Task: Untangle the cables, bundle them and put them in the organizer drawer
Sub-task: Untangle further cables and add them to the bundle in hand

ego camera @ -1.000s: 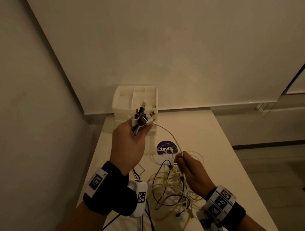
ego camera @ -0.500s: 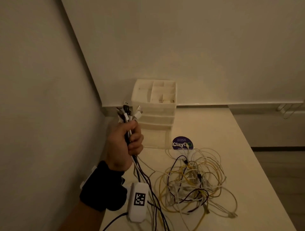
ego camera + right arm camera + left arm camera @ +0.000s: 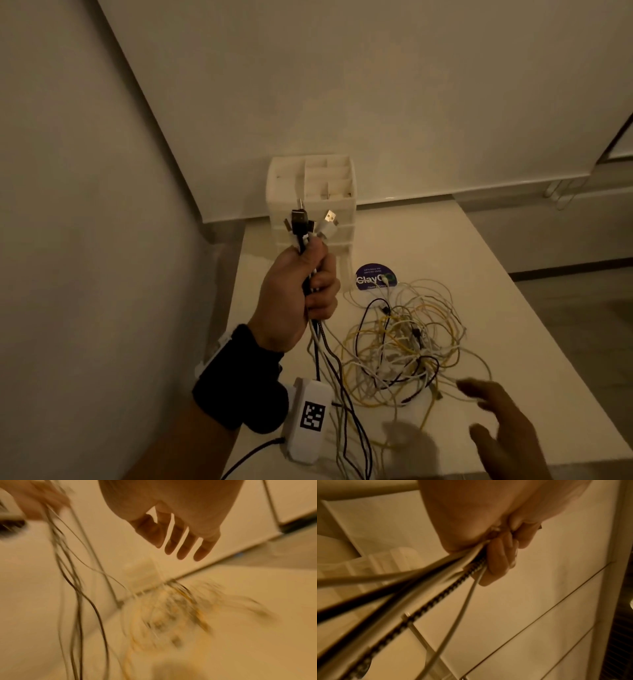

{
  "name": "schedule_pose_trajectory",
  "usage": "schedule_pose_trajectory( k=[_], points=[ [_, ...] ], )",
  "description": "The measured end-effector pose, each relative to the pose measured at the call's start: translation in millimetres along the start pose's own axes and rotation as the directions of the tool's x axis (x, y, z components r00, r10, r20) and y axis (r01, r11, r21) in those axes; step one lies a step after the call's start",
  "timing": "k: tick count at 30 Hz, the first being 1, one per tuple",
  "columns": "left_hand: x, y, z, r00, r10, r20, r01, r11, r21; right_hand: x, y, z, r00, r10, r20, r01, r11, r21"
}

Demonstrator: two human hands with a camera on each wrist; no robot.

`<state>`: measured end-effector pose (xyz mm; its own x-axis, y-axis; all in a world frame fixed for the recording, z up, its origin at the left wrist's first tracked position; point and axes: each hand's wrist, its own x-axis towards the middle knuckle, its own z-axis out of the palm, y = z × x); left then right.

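Head view: the left hand (image 3: 298, 294) is raised beside the organizer (image 3: 311, 192), its fingers wrapped around a bunch of gathered cable ends (image 3: 310, 224) whose plugs fan upward in front of the organizer's drawers; the long axis of the held strands runs steeply down from the fist toward the near edge of the table (image 3: 513, 308). The tangled cables (image 3: 404, 346), yellow, white and black, lie in a loose heap on the table, on the near side of the organizer and just past a round purple sticker (image 3: 375, 278). The right hand (image 3: 496, 421) hovers with fingers spread and nothing in it, on the side of the heap away from the organizer, and is judged the nearer hand for the next strand, which lies from it toward the organizer. No organizer drawer appears pulled out. Left wrist view: the fingers (image 3: 498, 555) curl tightly over several strands, among them a braided black-and-white cable (image 3: 436, 599), which leave the fist as a diverging sheaf. Right wrist view: the picture is blurred; the right hand's fingers (image 3: 185, 543) are straight and apart, above the heap, touching no cable, with the organizer faintly visible beyond the heap.
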<state>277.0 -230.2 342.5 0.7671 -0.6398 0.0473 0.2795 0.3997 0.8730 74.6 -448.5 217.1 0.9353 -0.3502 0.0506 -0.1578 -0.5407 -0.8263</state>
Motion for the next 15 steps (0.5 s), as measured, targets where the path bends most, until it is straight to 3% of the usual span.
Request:
schedule_pose_trajectory(
  k=[2, 4, 7, 10, 15],
  points=[
    [-5, -5, 9, 1.000, -0.021, 0.019, 0.021, 1.000, 0.022, 21, -48, 24, 0.992, -0.099, 0.075, 0.092, 0.992, 0.088],
    [-11, -10, 16, 0.999, -0.035, 0.031, 0.035, 0.999, 0.014, 34, -87, 46, 0.932, -0.258, 0.255, 0.221, 0.962, 0.163],
    [-19, -12, 21, 0.997, -0.033, 0.073, 0.035, 0.999, -0.029, 52, -123, 82, 0.875, -0.295, 0.384, 0.228, 0.951, 0.210],
    [-29, -6, 16, 0.991, -0.013, 0.135, 0.025, 0.996, -0.089, 56, -125, 108, 0.848, -0.263, 0.461, 0.140, 0.949, 0.284],
    [-38, 13, 0, 0.986, 0.038, 0.161, -0.008, 0.984, -0.179, 38, -85, 127, 0.805, -0.067, 0.590, -0.104, 0.963, 0.250]
  ],
)
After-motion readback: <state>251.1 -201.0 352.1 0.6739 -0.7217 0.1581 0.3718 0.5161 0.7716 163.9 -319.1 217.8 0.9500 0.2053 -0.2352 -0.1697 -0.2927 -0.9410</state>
